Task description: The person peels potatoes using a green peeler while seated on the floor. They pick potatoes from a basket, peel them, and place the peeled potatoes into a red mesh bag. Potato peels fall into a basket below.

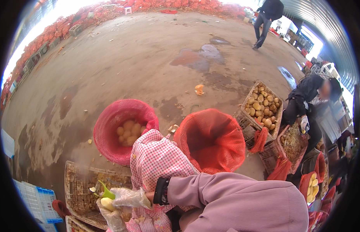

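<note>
My right hand [127, 197], in a clear plastic glove, grips a green peeler [104, 190]. It reaches in from the right, with a dark cuff at the wrist. Just below, my left hand [112, 216], also gloved, holds a pale peeled potato [107, 204]; the peeler lies against its upper side. Beneath both hands is a dirty plastic crate [77, 185] with peelings in it. A pink mesh bag [106, 136], propped wide, holds several peeled potatoes [130, 132]. To its right stands a red mesh bag [209, 139] with its mouth spread. A checked pink apron [159, 156] covers my lap.
On the right, a crate of unpeeled potatoes [262, 107] stands near a seated co-worker [306, 92] and a crate of peelings [293, 142]. White-and-blue crates [37, 200] are at lower left. Another person [265, 20] stands farther off. Full red sacks [61, 27] line the back.
</note>
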Motion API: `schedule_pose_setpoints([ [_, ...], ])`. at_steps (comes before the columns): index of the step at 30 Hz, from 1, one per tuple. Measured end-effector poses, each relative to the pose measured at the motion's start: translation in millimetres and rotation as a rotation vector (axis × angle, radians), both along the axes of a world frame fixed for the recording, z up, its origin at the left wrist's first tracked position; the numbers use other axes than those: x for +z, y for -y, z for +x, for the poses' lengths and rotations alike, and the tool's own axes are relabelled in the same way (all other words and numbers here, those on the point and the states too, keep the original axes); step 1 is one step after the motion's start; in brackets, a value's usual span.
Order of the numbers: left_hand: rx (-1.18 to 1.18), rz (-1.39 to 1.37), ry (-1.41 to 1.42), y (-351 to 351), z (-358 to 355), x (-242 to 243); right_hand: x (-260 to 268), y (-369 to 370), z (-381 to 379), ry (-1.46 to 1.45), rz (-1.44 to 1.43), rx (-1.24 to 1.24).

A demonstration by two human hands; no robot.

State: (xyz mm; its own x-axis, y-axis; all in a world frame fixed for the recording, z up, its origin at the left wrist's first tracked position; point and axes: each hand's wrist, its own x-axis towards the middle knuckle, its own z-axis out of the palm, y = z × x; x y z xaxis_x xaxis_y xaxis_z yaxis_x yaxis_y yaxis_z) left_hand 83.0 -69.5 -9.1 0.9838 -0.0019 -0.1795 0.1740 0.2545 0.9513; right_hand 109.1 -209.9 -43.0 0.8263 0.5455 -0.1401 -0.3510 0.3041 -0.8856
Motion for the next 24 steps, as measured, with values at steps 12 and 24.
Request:
schedule_pose_setpoints([
  [12, 0.008, 0.124, 0.283, 9.4, -4.1, -34.8, -9.1, 0.5, 3.8, -0.032, -0.037, 0.036],
  [24, -0.182, -0.808, 0.01, -19.8, -3.2, 26.4, 5.2, 20.5, 4.4, -0.156, 0.259, -0.153],
])
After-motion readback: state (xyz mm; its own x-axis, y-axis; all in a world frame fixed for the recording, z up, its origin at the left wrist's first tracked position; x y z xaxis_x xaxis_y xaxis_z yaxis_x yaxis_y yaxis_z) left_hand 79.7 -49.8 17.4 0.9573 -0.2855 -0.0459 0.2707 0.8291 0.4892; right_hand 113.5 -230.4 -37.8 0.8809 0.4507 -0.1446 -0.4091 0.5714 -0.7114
